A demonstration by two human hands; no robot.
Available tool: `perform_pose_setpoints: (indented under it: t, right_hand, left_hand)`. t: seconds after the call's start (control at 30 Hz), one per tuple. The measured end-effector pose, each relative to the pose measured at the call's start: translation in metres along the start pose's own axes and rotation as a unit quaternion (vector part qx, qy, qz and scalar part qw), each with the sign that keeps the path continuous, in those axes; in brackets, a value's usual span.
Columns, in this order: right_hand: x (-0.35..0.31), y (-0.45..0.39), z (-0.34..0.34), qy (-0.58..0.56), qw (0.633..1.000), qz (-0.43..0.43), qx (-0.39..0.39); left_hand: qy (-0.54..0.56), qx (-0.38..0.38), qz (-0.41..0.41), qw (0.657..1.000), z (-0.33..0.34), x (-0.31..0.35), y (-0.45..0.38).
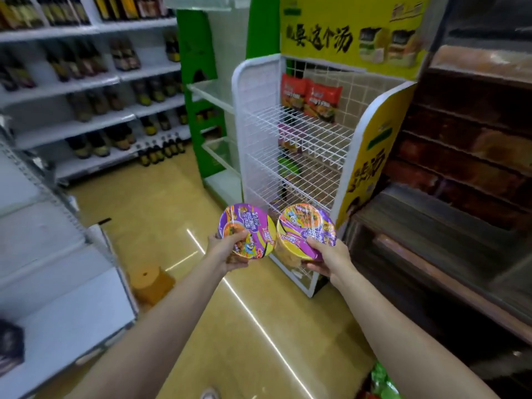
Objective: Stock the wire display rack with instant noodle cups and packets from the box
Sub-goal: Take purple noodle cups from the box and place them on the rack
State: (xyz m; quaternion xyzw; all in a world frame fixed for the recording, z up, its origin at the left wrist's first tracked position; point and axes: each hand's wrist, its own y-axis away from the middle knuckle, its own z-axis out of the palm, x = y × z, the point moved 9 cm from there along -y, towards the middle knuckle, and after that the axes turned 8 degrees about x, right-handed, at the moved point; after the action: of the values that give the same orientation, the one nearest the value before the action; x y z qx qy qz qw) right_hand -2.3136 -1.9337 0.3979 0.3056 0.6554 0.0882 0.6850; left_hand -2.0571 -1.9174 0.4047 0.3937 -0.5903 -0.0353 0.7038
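Note:
My left hand (pixel 227 250) grips a purple-and-yellow instant noodle cup (pixel 249 226), its lid tilted toward me. My right hand (pixel 331 259) holds a second noodle cup (pixel 305 226) of the same kind, right beside the first. Both cups hover in front of the lower part of the white wire display rack (pixel 290 133). Two red noodle packets (pixel 312 97) stand at the back of the rack's top shelf. More packets show dimly through the wires on lower shelves. The box is not clearly in view.
White shelves of dark bottles (pixel 86 90) line the left wall. A green stand (pixel 201 90) is behind the rack. A dark wooden counter (pixel 460 197) is on the right. A small orange stool (pixel 151 279) sits on the yellow floor, next to a white cabinet (pixel 57 298).

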Motion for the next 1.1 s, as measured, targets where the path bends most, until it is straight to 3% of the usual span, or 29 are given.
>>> perform_pose_setpoints:
  t: [0.23, 0.5, 0.8, 1.1]
  right_hand:
    - [-0.014, -0.034, 0.114, 0.024, 1.0, -0.009, -0.008]
    - [-0.004, -0.066, 0.209, -0.033, 0.999, 0.029, 0.025]
    - [0.011, -0.131, 0.187, -0.063, 0.983, 0.084, 0.149]
    - [0.001, -0.22, 0.196, -0.156, 0.969, 0.099, 0.165]
  left_hand:
    - [0.019, -0.006, -0.008, 1.0, -0.052, 0.048, -0.099]
    - [-0.05, -0.073, -0.037, 0.995, -0.081, 0.098, -0.21]
    - [-0.155, -0.154, -0.07, 0.973, 0.005, 0.099, -0.27]
    - [-0.283, -0.183, -0.03, 0.941, 0.086, 0.145, -0.336]
